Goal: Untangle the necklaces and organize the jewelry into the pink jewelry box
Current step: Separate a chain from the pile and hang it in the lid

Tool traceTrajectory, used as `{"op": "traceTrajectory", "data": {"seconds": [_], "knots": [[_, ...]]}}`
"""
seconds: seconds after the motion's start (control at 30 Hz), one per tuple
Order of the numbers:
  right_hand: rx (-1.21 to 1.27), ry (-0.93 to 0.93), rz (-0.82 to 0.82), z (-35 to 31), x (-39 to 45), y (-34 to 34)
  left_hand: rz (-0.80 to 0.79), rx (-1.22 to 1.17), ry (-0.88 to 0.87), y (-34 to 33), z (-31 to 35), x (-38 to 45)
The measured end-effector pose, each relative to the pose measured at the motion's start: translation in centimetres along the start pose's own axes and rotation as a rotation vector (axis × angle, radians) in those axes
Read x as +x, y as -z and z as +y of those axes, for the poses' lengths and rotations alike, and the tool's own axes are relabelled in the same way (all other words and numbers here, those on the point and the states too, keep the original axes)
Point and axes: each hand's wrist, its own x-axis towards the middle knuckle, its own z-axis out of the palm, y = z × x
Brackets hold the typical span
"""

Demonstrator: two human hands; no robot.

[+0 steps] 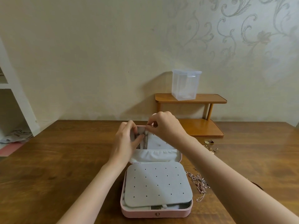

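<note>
Both hands are raised over the upright lid of the open pink box (155, 213), forearms stretched forward past its base. A chain (146, 140) hanging down the lid's lining is pinched near the top edge by the right hand (163, 125), fingers curled, and lower down by the left hand (127, 139), thumb and fingertips closed on it. More tangled necklaces (199, 183) lie on the table (64, 159) just right of the box.

Glossy wooden table (64, 159), matt grey felt-like panel (157, 183), clear plastic container (185, 85), shiny metal chains (199, 183).
</note>
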Motion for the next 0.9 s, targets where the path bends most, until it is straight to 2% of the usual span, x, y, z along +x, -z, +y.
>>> {"op": "traceTrajectory", "data": {"seconds": [0.17,0.4,0.53,0.67,0.9], "knots": [[-0.208,-0.041,0.06,0.5,-0.6,-0.5,0.037,-0.021,-0.019,-0.5,-0.5,-0.2],[-0.301,-0.077,0.006,0.8,-1.8,-1.7,0.055,-0.021,-0.018,-0.6,-0.6,-0.1],[-0.335,-0.032,-0.017,0.7,-2.8,-2.8,0.052,-0.019,-0.019,-0.6,-0.7,-0.1],[-0.305,-0.016,0.102,1.0,-2.0,-2.5,0.05,-0.019,-0.038,-0.6,-0.7,-0.2],[-0.397,0.038,0.171,1.3,-1.1,-2.6,0.066,-0.03,-0.049,-0.7,-0.6,-0.1]]}}
